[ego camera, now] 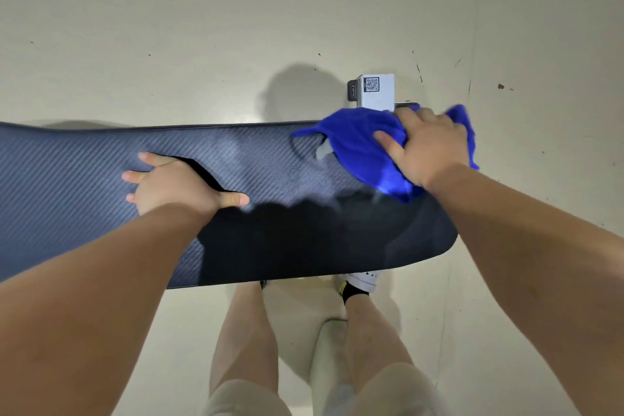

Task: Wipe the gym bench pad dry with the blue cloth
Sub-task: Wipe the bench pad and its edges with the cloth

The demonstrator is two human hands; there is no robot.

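1. Across the middle of the view lies the pad [84,176], a long dark cushion with a woven, carbon-like texture, running from the left edge to a rounded end at the right.
2. On the pad's right end sits the cloth [358,145], a bright blue, bunched rag; one flap trails toward the pad's far edge and another sticks out past the hand beyond the pad's end.
3. The right hand [425,145] presses down on top of the cloth, fingers curled over its folds and thumb stretched left along the fabric; it grips the cloth against the pad.
4. The left hand [175,184] lies flat on the pad left of the cloth and well apart from it, fingers spread, thumb pointing toward the cloth, holding nothing.
5. Pale, hazy streaks show on the pad between the two hands; whether they are moisture or glare cannot be told.
6. Just beyond the pad's far edge, touching the cloth from behind, stands a grey bracket [376,91] bearing a QR sticker.
7. Below the pad's near edge are the person's bare legs and a white shoe [363,280] with a dark sock, on a pale floor [202,27] flecked with dark marks.
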